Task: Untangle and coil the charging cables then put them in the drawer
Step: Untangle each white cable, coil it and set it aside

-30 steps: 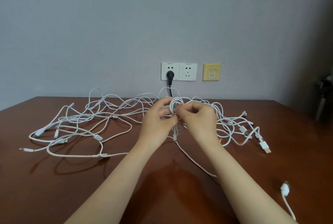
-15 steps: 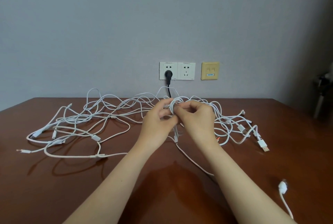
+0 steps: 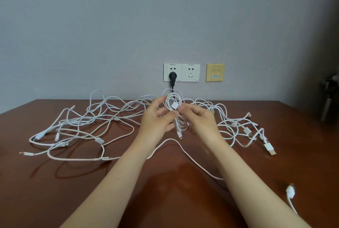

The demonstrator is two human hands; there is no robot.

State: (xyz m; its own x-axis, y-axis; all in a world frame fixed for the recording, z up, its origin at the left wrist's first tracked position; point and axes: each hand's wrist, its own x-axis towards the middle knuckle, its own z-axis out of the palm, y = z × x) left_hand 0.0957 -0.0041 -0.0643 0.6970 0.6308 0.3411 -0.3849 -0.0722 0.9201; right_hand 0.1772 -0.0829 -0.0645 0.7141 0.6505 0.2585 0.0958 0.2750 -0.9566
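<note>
Pinching round white cable coil point(image 3: 173, 105) | left hand point(image 3: 156, 120), right hand point(image 3: 199, 120) fingers gripping | glossy, seemingly wooden table point(image 3: 55, 191)

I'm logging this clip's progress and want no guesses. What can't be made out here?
- Drawer: nowhere in the head view.
- Number of cables in the tangle: strands overlap.
- Coil between left hand and right hand: fingers hide its turns.
- White cable at lower right: cut off by the right forearm.
</note>
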